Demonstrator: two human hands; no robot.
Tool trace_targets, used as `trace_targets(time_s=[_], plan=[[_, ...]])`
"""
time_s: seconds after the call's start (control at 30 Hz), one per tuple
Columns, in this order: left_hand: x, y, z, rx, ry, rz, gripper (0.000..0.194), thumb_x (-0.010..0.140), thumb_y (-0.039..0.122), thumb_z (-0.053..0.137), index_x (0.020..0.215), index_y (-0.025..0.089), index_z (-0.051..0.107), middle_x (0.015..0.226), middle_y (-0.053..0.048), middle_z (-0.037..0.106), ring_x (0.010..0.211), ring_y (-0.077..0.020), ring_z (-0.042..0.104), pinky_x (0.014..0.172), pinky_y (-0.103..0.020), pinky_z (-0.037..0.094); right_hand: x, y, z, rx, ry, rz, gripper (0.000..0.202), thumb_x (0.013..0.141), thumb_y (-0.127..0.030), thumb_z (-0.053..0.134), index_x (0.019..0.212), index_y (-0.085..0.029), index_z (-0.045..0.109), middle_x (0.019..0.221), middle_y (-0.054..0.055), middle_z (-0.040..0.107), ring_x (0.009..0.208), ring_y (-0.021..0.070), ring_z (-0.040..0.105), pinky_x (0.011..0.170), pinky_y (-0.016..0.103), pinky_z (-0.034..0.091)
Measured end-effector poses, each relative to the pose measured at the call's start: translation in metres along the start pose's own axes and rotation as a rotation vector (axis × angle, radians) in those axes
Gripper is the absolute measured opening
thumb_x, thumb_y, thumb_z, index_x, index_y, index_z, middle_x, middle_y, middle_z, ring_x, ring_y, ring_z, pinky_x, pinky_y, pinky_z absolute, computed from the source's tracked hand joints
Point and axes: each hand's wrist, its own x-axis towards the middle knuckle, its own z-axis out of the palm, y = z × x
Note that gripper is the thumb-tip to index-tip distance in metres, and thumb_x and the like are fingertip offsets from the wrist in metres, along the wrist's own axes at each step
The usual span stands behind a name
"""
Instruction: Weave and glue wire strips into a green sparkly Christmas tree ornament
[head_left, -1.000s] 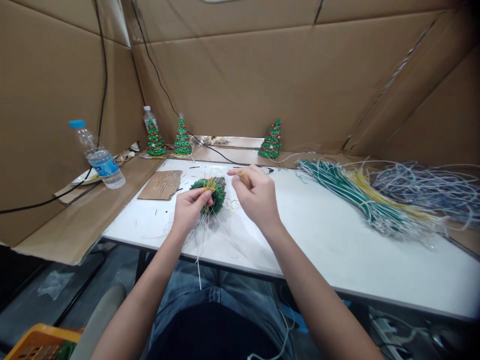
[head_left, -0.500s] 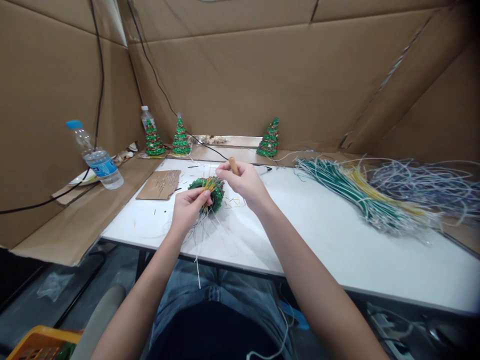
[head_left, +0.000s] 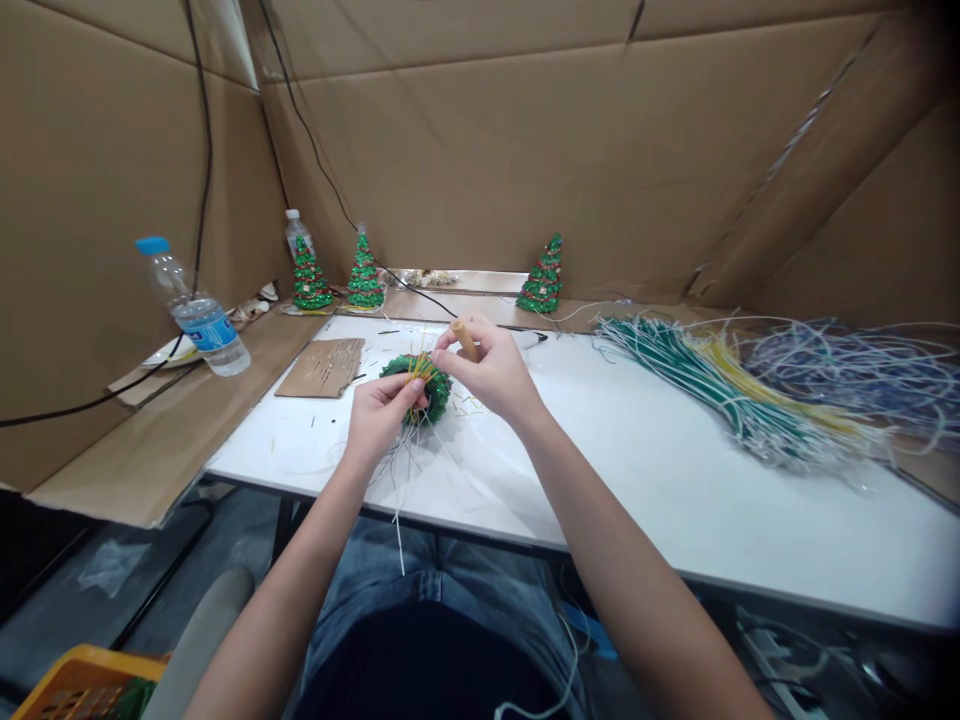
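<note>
The left hand (head_left: 381,408), nearer, pinches yellow wires (head_left: 421,370) at the green tinsel piece (head_left: 438,396), toward its 2 o'clock; from the right hand (head_left: 493,368), gripping a wooden handle (head_left: 466,341), the piece lies toward 9 o'clock, long axis unclear.

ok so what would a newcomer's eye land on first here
Probably the bushy green tinsel piece at the table's middle, where the left hand pinches yellow strands and the right hand holds a wooden handle close by. Next, likely the three glittery green trees along the back, two toward the left and one nearer the middle. The big green bundle of strands on the right side of the table also stands out.
</note>
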Motion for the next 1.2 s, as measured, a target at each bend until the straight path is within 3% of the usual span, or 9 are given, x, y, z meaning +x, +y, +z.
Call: trace_targets(time_s=[0.5, 0.87, 1.2], plan=[[0.0001, 0.0006, -0.0009, 0.002, 0.005, 0.018, 0.031, 0.077, 0.037, 0.063, 0.055, 0.016, 0.063, 0.056, 0.0, 0.057, 0.058, -0.0121, 0.049, 0.059, -0.024, 0.039, -0.0037, 0.0068, -0.0077, -0.097, 0.037, 0.007, 0.01, 0.069, -0.024, 0.067, 0.069, -0.014, 0.069, 0.075, 0.001, 0.053, 0.065, 0.0118, 0.049, 0.062, 0.028, 0.038], [0.0002, -0.0011, -0.0003, -0.013, -0.013, 0.018, 0.03, 0.078, 0.036, 0.063, 0.056, 0.016, 0.063, 0.057, 0.0, 0.059, 0.058, -0.0118, 0.05, 0.061, -0.024, 0.039, -0.0038, 0.003, -0.0073, -0.213, -0.025, -0.112, 0.007, 0.072, -0.018, 0.062, 0.066, -0.015, 0.063, 0.078, 0.001, 0.047, 0.064, 0.0103, 0.043, 0.061, 0.027, 0.036], [-0.0001, -0.0007, 0.0003, -0.028, -0.011, 0.015, 0.03, 0.077, 0.037, 0.064, 0.057, 0.014, 0.065, 0.057, -0.001, 0.059, 0.058, -0.0115, 0.05, 0.061, -0.024, 0.039, -0.0033, 0.0089, -0.0089, -0.263, -0.111, -0.256, 0.017, 0.075, -0.018, 0.061, 0.059, -0.015, 0.055, 0.08, 0.001, 0.044, 0.065, 0.0104, 0.043, 0.059, 0.027, 0.035]])
